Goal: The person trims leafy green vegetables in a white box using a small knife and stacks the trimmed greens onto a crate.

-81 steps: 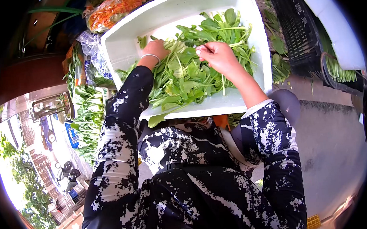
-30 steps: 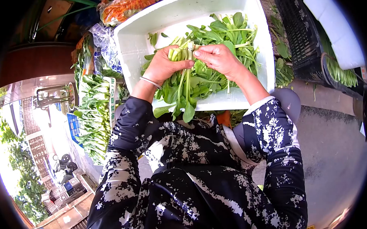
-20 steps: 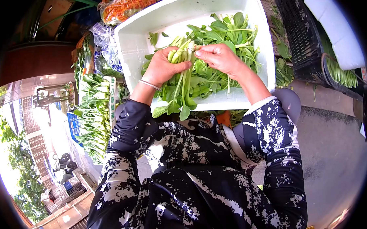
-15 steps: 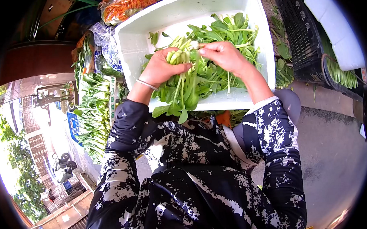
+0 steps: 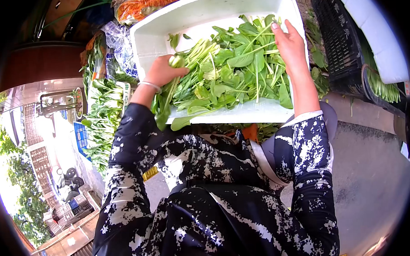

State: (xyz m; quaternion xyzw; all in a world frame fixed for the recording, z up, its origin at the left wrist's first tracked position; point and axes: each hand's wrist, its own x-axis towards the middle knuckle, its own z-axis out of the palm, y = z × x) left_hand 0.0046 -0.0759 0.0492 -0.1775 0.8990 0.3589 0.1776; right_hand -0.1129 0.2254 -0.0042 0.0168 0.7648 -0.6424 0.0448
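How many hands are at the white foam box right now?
2: the left hand, at the left side of the white foam box, holding green stalks; the right hand, by its right wall. No other hands show.

Looks matt and foam-like on the white box [image 5: 148, 44]; softly glossy on the greens [image 5: 241, 60] inside; crinkled and shiny on the plastic bag [image 5: 118, 38], far left; like matt plastic on the black crate [image 5: 333, 37], far right; sleek on the cloth sleeve [image 5: 311, 138], near right.
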